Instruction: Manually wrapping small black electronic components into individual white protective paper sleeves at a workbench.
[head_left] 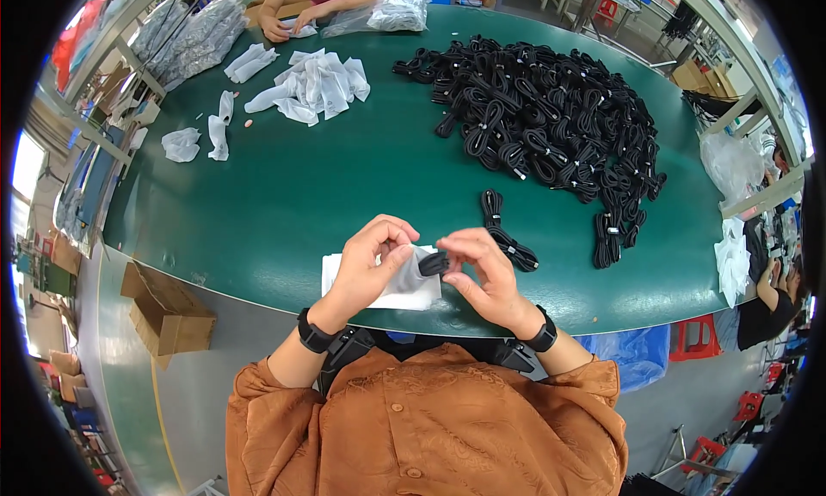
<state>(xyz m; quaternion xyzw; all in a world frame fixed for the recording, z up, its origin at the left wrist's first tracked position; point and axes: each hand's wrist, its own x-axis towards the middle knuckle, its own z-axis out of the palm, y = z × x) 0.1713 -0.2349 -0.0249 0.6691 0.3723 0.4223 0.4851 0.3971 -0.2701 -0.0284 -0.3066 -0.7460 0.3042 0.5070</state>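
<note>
Near the table's front edge, my left hand [372,259] pinches a translucent white bag [408,274] between thumb and fingers. The end of a bundled black cable [434,264] sticks out of the bag's mouth on the right; the rest of it shows dimly through the bag. My right hand [483,270] is at that end, its fingers and thumb curled around the cable and bag opening. Under both hands lies a stack of flat white bags [387,300]. Just beyond my right hand rest two loose black cable bundles [492,205].
A large heap of black cable bundles [551,109] covers the green table's [344,178] far right. Filled white bags [314,83] lie in a pile at the far left. Across the table, another person's hands [288,27] handle a bag. A cardboard box [172,315] stands on the floor at left.
</note>
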